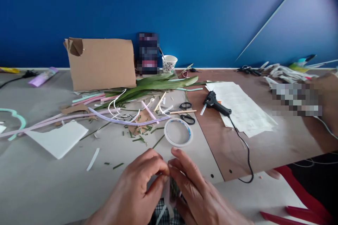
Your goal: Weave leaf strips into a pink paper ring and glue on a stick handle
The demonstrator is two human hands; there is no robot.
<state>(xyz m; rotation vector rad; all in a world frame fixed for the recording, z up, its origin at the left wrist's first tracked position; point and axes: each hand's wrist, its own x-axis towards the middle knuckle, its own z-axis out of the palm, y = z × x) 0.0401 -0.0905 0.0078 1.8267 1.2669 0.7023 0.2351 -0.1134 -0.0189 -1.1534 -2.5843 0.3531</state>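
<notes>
At the bottom centre, my left hand (146, 177) is closed, with thumb and forefinger pinching the top of a pale, translucent strip (169, 195). My right hand (194, 186) curls close against it, fingers bent around a small dark greenish piece (174, 190) whose kind I cannot make out. The fingertips of both hands meet at the strip's upper end. Just beyond them a white roll of tape (178, 144) lies flat on the table. Chopped bits of green leaf and stem (141, 130) are scattered to its left.
Scissors (188, 119) and a wooden stick (183, 112) lie beyond the tape. Right of them are a black glue gun (218, 105) with its cord and paper sheets (253, 119). A cardboard box (102, 65), long leaves (148, 83) and a paper cup (169, 64) stand behind. Another person's hand (330, 102) shows far right.
</notes>
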